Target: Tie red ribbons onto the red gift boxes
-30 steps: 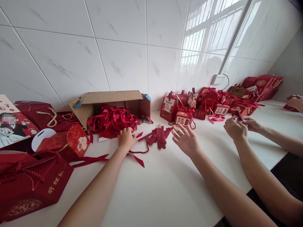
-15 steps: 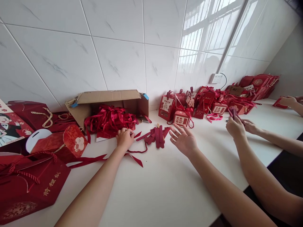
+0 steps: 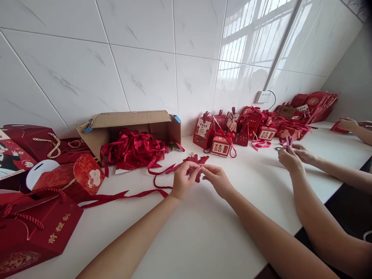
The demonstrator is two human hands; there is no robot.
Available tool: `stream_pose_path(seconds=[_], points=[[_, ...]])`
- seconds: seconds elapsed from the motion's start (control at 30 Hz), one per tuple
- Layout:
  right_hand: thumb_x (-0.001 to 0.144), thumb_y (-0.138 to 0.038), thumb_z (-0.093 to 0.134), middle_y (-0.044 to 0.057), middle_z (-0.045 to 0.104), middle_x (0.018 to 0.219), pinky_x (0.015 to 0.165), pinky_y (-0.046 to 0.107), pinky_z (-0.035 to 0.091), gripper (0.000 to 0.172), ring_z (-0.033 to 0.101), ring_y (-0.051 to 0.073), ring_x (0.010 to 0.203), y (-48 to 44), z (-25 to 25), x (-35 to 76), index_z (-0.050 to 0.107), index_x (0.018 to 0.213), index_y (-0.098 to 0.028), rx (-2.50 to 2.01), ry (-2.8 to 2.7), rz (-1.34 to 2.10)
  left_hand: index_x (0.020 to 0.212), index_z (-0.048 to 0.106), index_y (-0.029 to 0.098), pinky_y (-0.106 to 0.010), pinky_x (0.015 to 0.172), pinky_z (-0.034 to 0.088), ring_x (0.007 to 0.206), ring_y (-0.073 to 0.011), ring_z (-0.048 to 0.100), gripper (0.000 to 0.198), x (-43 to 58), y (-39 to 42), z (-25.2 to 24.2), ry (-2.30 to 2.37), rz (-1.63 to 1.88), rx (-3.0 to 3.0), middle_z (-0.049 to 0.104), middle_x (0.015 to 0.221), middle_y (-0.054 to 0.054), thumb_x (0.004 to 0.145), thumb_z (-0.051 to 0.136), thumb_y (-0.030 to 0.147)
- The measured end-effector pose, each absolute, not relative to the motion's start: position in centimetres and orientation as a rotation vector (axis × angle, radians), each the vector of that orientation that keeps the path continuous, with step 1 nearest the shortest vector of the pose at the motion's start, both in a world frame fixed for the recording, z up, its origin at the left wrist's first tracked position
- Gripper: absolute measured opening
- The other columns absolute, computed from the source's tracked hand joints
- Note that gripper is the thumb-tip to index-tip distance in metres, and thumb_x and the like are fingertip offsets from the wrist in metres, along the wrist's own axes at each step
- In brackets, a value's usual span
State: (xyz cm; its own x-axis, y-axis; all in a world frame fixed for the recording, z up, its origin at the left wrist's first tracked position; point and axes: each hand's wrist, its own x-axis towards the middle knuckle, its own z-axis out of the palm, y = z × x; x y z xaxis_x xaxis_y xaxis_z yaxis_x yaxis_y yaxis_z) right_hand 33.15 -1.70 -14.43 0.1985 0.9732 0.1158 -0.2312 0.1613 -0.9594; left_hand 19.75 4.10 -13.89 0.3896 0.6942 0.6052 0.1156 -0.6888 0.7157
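My left hand (image 3: 184,181) is closed in a pinch, and a thin red ribbon (image 3: 161,172) runs from the heap towards it. My right hand (image 3: 217,181) meets it fingertip to fingertip, pinching at the same spot; the bit of ribbon between them is mostly hidden by the fingers. Just behind both hands lies a small pile of dark red flat strips (image 3: 200,159), partly covered by them. The heap of red ribbons (image 3: 132,149) spills out of an open cardboard box (image 3: 130,116) on its side. A dark red twisted cord (image 3: 158,186) lies left of my left hand.
Large red gift bags (image 3: 31,228) crowd the left of the white counter (image 3: 186,236). Small red gift boxes (image 3: 220,147) stand along the tiled wall to the right. Another person's hands (image 3: 290,158) hold dark red strips close on my right; further hands (image 3: 348,126) show at far right.
My left hand has moved right, away from the box, drawing a ribbon with it. My right hand has gone from open, palm up, to pinching against the left fingertips.
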Motion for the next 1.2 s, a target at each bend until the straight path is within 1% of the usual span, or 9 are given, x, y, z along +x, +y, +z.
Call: stream_pose_path(seconds=[0.13, 0.23, 0.4, 0.53, 0.63, 0.83, 1.0, 1.1, 1.2], points=[[0.079, -0.044, 0.068, 0.003, 0.066, 0.082, 0.072, 0.033, 0.042, 0.028, 0.057, 0.015, 0.074, -1.8, -14.3, 33.2, 0.075, 0.095, -0.022, -0.985, -0.989, 1.072, 0.084, 0.062, 0.018, -0.028, 0.059, 0.054, 0.066, -0.0154, 0.067, 0.021, 19.8, 4.1, -14.0, 0.680, 1.266, 1.935, 0.070, 0.076, -0.004, 0.087, 0.054, 0.037], [0.077, -0.046, 0.068, 0.004, 0.067, 0.081, 0.071, 0.034, 0.043, 0.030, 0.058, 0.017, 0.073, -1.9, -14.3, 33.0, 0.075, 0.091, -0.021, -0.974, -0.984, 1.080, 0.083, 0.063, 0.018, -0.028, 0.061, 0.054, 0.067, -0.0153, 0.066, 0.020, 19.7, 4.4, -14.0, 0.675, 1.253, 1.901, 0.070, 0.078, -0.004, 0.086, 0.057, 0.037], [0.075, -0.045, 0.070, 0.006, 0.068, 0.082, 0.071, 0.033, 0.045, 0.028, 0.060, 0.019, 0.079, -1.8, -14.5, 32.8, 0.075, 0.087, -0.019, -0.969, -0.952, 1.112, 0.079, 0.066, 0.020, -0.027, 0.066, 0.049, 0.071, -0.0139, 0.060, 0.013, 19.6, 4.5, -14.0, 0.694, 1.282, 1.931, 0.066, 0.079, -0.001, 0.083, 0.062, 0.032], [0.074, -0.041, 0.072, 0.006, 0.067, 0.082, 0.071, 0.032, 0.046, 0.023, 0.060, 0.018, 0.079, -1.6, -14.7, 33.0, 0.074, 0.082, -0.019, -0.945, -0.915, 1.162, 0.079, 0.069, 0.020, -0.026, 0.060, 0.047, 0.066, -0.0125, 0.057, 0.012, 19.5, 4.7, -14.0, 0.681, 1.280, 1.953, 0.063, 0.080, -0.002, 0.082, 0.063, 0.030], [0.073, -0.041, 0.073, 0.004, 0.066, 0.080, 0.070, 0.032, 0.047, 0.022, 0.059, 0.017, 0.077, -1.4, -14.8, 33.3, 0.072, 0.079, -0.020, -0.934, -0.882, 1.183, 0.085, 0.070, 0.020, -0.025, 0.061, 0.049, 0.067, -0.0125, 0.058, 0.012, 19.4, 4.7, -14.1, 0.652, 1.254, 1.970, 0.064, 0.081, -0.002, 0.083, 0.061, 0.027], [0.072, -0.039, 0.074, 0.003, 0.064, 0.072, 0.071, 0.032, 0.046, 0.022, 0.059, 0.015, 0.070, -1.4, -14.7, 33.2, 0.071, 0.075, -0.017, -0.995, -0.938, 1.151, 0.097, 0.066, 0.020, -0.026, 0.066, 0.051, 0.074, -0.0139, 0.061, 0.016, 19.3, 5.0, -14.3, 0.626, 1.230, 2.037, 0.064, 0.085, -0.003, 0.089, 0.052, 0.025], [0.072, -0.038, 0.074, 0.004, 0.065, 0.072, 0.072, 0.032, 0.044, 0.023, 0.058, 0.015, 0.068, -1.6, -14.8, 33.1, 0.072, 0.076, -0.015, -1.038, -1.009, 1.123, 0.086, 0.066, 0.020, -0.027, 0.069, 0.050, 0.081, -0.0157, 0.061, 0.015, 19.0, 5.1, -14.2, 0.572, 1.166, 2.165, 0.065, 0.085, -0.003, 0.089, 0.051, 0.023], [0.073, -0.039, 0.073, 0.004, 0.065, 0.074, 0.073, 0.033, 0.045, 0.023, 0.059, 0.015, 0.069, -1.6, -14.8, 33.3, 0.072, 0.076, -0.016, -1.029, -1.001, 1.132, 0.088, 0.064, 0.021, -0.028, 0.071, 0.050, 0.081, -0.0162, 0.061, 0.013, 19.0, 5.0, -14.3, 0.584, 1.165, 2.201, 0.066, 0.085, -0.003, 0.090, 0.051, 0.023], [0.075, -0.041, 0.072, 0.004, 0.065, 0.075, 0.073, 0.033, 0.045, 0.024, 0.059, 0.015, 0.070, -1.6, -14.7, 33.4, 0.072, 0.078, -0.017, -1.006, -0.995, 1.160, 0.088, 0.061, 0.021, -0.028, 0.067, 0.048, 0.077, -0.0156, 0.061, 0.009, 19.0, 5.0, -14.6, 0.619, 1.177, 2.206, 0.066, 0.084, -0.002, 0.089, 0.052, 0.024]])
